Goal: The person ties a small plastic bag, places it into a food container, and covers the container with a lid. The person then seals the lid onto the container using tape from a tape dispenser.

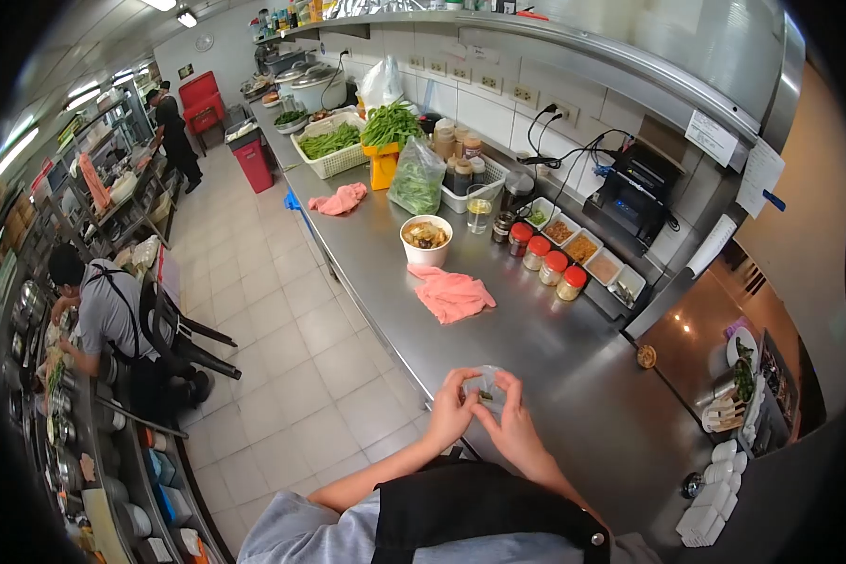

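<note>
Near the counter's front edge, my left hand (452, 406) and my right hand (509, 418) meet around a small clear plastic cup or bag (485, 380). Something small and green shows inside it. Fingers of both hands curl round its sides, with the thumbs close together at the bottom. Beyond them on the steel counter (555, 395) lies a crumpled pink cloth (452, 295). Behind that cloth stands a white paper bowl (426, 242) filled with brownish food.
Red-lidded jars (552, 267) line up before ingredient trays (583, 246). Further back are a bag of greens (416, 179), a glass (478, 214), a basket (334, 150) and a black printer (634, 193). Left, across the aisle, a person (113, 310) works beside a black chair (183, 329).
</note>
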{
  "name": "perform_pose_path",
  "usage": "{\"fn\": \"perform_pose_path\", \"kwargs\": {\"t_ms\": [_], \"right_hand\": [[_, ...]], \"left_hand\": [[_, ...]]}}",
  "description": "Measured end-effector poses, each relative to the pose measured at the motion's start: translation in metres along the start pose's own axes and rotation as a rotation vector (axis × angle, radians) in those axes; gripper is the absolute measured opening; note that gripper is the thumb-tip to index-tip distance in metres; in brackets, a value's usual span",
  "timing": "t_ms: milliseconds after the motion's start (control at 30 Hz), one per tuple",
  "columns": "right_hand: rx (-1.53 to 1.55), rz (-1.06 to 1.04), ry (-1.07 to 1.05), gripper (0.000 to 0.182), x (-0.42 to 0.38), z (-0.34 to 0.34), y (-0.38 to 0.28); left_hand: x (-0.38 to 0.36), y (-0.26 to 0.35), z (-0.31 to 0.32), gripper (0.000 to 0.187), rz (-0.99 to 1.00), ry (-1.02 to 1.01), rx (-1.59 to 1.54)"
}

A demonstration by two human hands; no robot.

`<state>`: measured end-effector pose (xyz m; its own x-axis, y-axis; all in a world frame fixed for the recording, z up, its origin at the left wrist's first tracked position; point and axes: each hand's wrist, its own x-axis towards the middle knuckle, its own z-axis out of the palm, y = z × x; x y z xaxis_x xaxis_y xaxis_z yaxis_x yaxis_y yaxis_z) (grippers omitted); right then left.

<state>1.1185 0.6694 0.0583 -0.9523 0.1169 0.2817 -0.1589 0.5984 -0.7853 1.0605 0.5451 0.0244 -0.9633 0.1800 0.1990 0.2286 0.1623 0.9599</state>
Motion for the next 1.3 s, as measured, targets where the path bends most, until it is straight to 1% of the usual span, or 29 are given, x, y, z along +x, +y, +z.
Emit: {"fn": "perform_pose_path", "kwargs": {"t_ms": [67, 133, 200, 233, 333, 400, 433, 500, 533, 567, 600, 633, 667, 733, 767, 800, 867, 933, 967, 1000, 1033, 1067, 1100, 1133, 1167, 1200, 1233, 1267, 1300], "right_hand": [[0.107, 0.215, -0.107, 0.078, 0.006, -0.015, -0.017], [-0.068, 0.086, -0.092, 0.055, 0.012, -0.026, -0.008], [-0.286, 0.019, -0.370, 0.035, 0.016, -0.028, 0.007], [-0.288, 0.020, -0.375, 0.035, 0.017, -0.029, 0.004], [-0.112, -0.091, -0.287, 0.025, 0.022, -0.030, -0.015], [-0.113, -0.139, -0.226, 0.019, 0.029, -0.030, -0.029], [-0.114, -0.135, -0.222, 0.019, 0.034, -0.034, -0.027], [-0.014, -0.234, -0.138, 0.016, 0.043, -0.048, -0.017], [0.211, -0.066, -0.042, 0.017, 0.048, -0.060, -0.009], [0.434, 0.104, 0.054, 0.020, 0.051, -0.074, 0.002], [0.355, 0.120, 0.224, 0.020, 0.053, -0.087, 0.029], [0.274, 0.135, 0.391, 0.020, 0.058, -0.093, 0.032], [0.276, 0.141, 0.396, 0.020, 0.051, -0.094, 0.028], [-0.200, -0.031, 0.479, 0.021, 0.046, -0.098, -0.040], [-0.222, -0.379, 0.244, 0.025, 0.040, -0.086, -0.039], [-0.317, -0.501, 0.080, 0.026, 0.034, -0.066, -0.042], [-0.406, -0.611, -0.082, 0.028, 0.019, -0.037, -0.021], [-0.532, -0.281, -0.502, 0.028, 0.015, -0.032, 0.012], [-0.537, -0.295, -0.496, 0.028, 0.018, -0.039, 0.013], [-0.196, -0.091, -0.770, 0.025, 0.022, -0.053, 0.000], [0.162, 0.128, -1.024, 0.023, 0.023, -0.061, -0.006], [0.167, 0.125, -1.023, 0.023, 0.025, -0.055, 0.013], [0.419, 0.020, -0.892, 0.025, 0.026, -0.042, 0.045], [0.657, -0.087, -0.750, 0.027, 0.025, -0.034, 0.062], [0.656, -0.087, -0.752, 0.027, 0.024, -0.024, 0.056], [0.749, 0.195, -0.610, 0.026, 0.021, -0.006, 0.042], [0.828, 0.474, -0.455, 0.026, 0.016, 0.011, 0.029], [0.830, 0.471, -0.459, 0.026, 0.010, 0.023, 0.016], [0.796, 0.386, -0.509, 0.024, 0.003, 0.032, 0.003]], "left_hand": [[-0.001, -0.014, -0.004, 0.019, -0.027, -0.111, -0.125], [0.002, -0.012, -0.017, 0.013, -0.065, -0.188, -0.166], [0.005, 0.003, -0.028, 0.023, 0.151, -0.358, -0.112], [0.008, 0.016, -0.027, 0.023, 0.148, -0.356, -0.115], [0.005, 0.035, -0.023, 0.032, 0.273, -0.124, -0.275], [-0.004, 0.024, -0.022, 0.035, 0.172, -0.672, -0.264], [-0.008, 0.021, -0.018, 0.027, -0.209, -0.884, -0.413], [-0.010, 0.021, -0.020, 0.025, -0.238, -0.958, -0.290], [-0.011, 0.022, -0.021, 0.025, -0.265, -1.022, -0.169], [-0.017, 0.009, -0.022, 0.031, -0.196, -0.937, -0.268], [-0.015, 0.003, -0.028, 0.031, -0.198, -0.947, -0.267], [-0.012, -0.003, -0.036, 0.032, -0.299, -0.879, -0.220], [-0.009, -0.010, -0.043, 0.034, -0.397, -0.807, -0.171], [-0.003, -0.020, -0.047, 0.036, -0.402, -0.771, -0.089], [-0.002, -0.013, -0.046, 0.045, -0.372, -0.752, -0.040], [-0.002, -0.009, -0.046, 0.055, -0.345, -0.735, 0.011], [0.001, -0.001, -0.047, 0.053, -0.292, -0.810, 0.123], [0.008, 0.021, -0.058, 0.053, -0.124, -0.837, 0.158], [0.022, 0.022, -0.076, 0.041, -0.222, -0.974, 0.281], [0.024, 0.025, -0.084, 0.041, -0.213, -0.961, 0.283], [0.017, 0.032, -0.092, 0.042, -0.235, -0.945, -0.003], [0.010, 0.039, -0.099, 0.044, -0.258, -0.924, -0.284], [0.003, 0.048, -0.092, 0.042, -0.219, -0.794, -0.454], [0.006, 0.052, -0.085, 0.042, -0.218, -0.794, -0.451], [0.010, 0.056, -0.078, 0.038, -0.061, -0.761, -0.481], [0.011, 0.060, -0.068, 0.033, 0.090, -0.720, -0.513], [0.011, 0.060, -0.054, 0.021, 0.011, -0.537, -0.456], [0.015, 0.050, -0.048, 0.021, 0.011, -0.533, -0.453], [0.022, 0.035, -0.043, 0.017, 0.015, -0.321, -0.269]]}}
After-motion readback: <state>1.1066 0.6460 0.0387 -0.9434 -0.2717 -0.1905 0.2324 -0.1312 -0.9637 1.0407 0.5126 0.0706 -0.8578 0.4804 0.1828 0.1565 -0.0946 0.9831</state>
